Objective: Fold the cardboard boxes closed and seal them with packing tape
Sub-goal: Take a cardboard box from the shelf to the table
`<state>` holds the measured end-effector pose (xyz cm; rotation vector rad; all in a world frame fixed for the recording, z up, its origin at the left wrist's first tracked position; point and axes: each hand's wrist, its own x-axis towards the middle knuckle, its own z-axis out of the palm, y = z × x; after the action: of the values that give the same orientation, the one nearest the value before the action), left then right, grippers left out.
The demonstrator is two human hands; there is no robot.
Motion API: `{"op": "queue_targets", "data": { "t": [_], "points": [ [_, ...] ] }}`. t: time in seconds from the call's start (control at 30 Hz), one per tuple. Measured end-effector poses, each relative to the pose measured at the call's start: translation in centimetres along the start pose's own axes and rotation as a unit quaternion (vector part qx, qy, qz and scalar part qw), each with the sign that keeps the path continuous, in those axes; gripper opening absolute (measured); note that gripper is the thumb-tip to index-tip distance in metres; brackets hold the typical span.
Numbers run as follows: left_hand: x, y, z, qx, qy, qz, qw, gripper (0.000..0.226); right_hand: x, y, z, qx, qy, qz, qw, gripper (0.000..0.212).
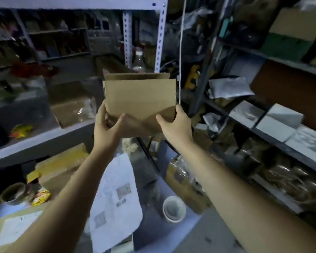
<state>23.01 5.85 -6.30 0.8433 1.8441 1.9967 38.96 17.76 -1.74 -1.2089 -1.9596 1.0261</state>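
Observation:
A small brown cardboard box (140, 95) is held up in the air at the middle of the view, its flaps partly folded, one flap standing up toward me and another behind it. My left hand (108, 125) grips its lower left edge, thumb on the near face. My right hand (175, 125) grips its lower right corner. A roll of brown tape (12, 193) lies at the lower left, and a white tape roll (173, 209) stands on the surface below my right forearm.
Metal shelving (161, 33) packed with goods rises ahead, left and right. A white cord (181, 52) hangs just right of the box. Below lie a white printed sheet (115, 198), a labelled parcel (13, 229) and other cardboard boxes (60, 167).

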Motion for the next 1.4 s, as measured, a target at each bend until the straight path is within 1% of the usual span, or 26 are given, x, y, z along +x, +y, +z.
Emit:
{"op": "queue_targets", "data": {
  "t": [0.07,0.1,0.23,0.3,0.33,0.5,0.57,0.63,0.7,0.73,0.83,0.93,1.0,1.07,1.13,1.2,1.3,1.4],
  "points": [
    [-2.0,0.2,2.9,0.014,-0.027,-0.001,1.0,0.061,-1.3,2.8,-2.6,0.005,0.025,0.022,0.999,0.068],
    [-2.9,0.3,4.3,0.024,-0.041,-0.001,0.999,0.061,-2.0,4.1,-4.1,0.006,0.039,0.034,0.999,0.067],
    [-7.4,0.7,11.1,0.05,-0.119,0.001,0.992,0.06,-5.5,9.8,-10.7,0.017,0.108,0.087,0.99,0.054],
    [-10.3,1.0,15.0,0.062,-0.159,-0.005,0.985,0.058,-7.7,12.8,-14.4,0.019,0.14,0.108,0.984,0.057],
    [-11.9,1.2,16.9,0.065,-0.179,-0.007,0.982,0.057,-9.0,14.2,-16.3,0.022,0.155,0.118,0.981,0.056],
    [-21.5,2.6,27.0,0.088,-0.26,-0.027,0.961,0.056,-16.3,21.5,-26.4,0.063,0.215,0.182,0.957,0.037],
    [-25.7,3.3,31.1,0.105,-0.293,-0.031,0.95,0.056,-19.3,24.3,-30.6,0.069,0.24,0.2,0.948,0.037],
    [-30.0,4.2,34.9,0.121,-0.332,-0.035,0.935,0.068,-22.2,26.8,-34.6,0.07,0.274,0.211,0.936,0.042],
    [-34.1,5.4,38.8,0.128,-0.369,-0.054,0.919,0.088,-25.1,29.0,-38.5,0.069,0.313,0.228,0.919,0.046],
    [-36.2,6.0,40.6,0.135,-0.386,-0.059,0.911,0.094,-26.6,30.0,-40.2,0.069,0.337,0.239,0.908,0.048],
    [-42.2,7.3,46.0,0.141,-0.444,-0.04,0.884,0.098,-31.0,32.8,-45.3,0.049,0.404,0.274,0.871,0.047],
    [-48.3,8.0,51.1,0.121,-0.505,-0.028,0.854,0.087,-35.5,35.3,-49.9,0.032,0.47,0.313,0.824,0.048],
    [-52.3,7.7,54.2,0.109,-0.555,-0.022,0.825,0.082,-38.8,36.8,-52.3,0.027,0.517,0.341,0.784,0.05],
    [-56.6,7.5,57.2,0.096,-0.611,-0.025,0.785,0.073,-42.2,38.2,-54.3,0.021,0.564,0.367,0.739,0.053],
    [-61.2,7.9,59.8,0.074,-0.669,-0.053,0.738,0.087,-45.7,39.2,-56.0,0.01,0.605,0.393,0.692,0.054],
    [-65.3,8.7,61.7,0.05,-0.719,-0.06,0.691,0.091,-48.9,39.5,-57.6,0.006,0.64,0.416,0.646,0.05],
    [-70.9,9.4,64.6,0.03,-0.774,-0.03,0.631,0.084,-53.2,39.3,-59.3,0.008,0.688,0.44,0.576,0.047],
    [-77.1,10.7,65.8,-0.001,-0.826,0.003,0.564,0.077,-57.8,39.2,-60.3,0.021,0.732,0.454,0.508,0.047]
  ]
}}
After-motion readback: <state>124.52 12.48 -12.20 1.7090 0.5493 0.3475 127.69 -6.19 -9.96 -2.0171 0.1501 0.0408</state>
